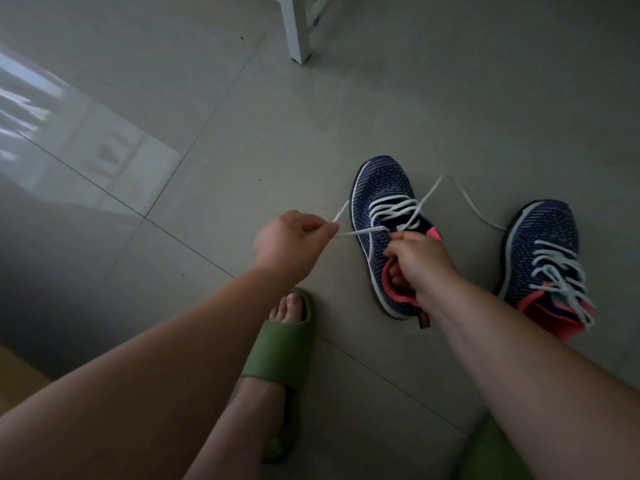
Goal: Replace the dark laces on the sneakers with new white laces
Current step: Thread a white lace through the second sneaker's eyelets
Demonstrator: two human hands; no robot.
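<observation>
Two dark blue knit sneakers with pink collars stand on the tiled floor. The left sneaker (377,202) carries a white lace (394,207) threaded through its eyelets. My left hand (291,240) pinches one end of that lace and holds it out to the left of the shoe. My right hand (415,261) grips the shoe's collar, thumb inside the opening. The lace's other end (474,209) trails over the floor to the right. The right sneaker (543,251) is laced in white and stands untouched.
My foot in a green slide sandal (284,351) rests on the floor below my left hand. A white furniture leg (298,32) stands at the top. Grey floor tiles (207,133) stretch to the left, with a bright reflection.
</observation>
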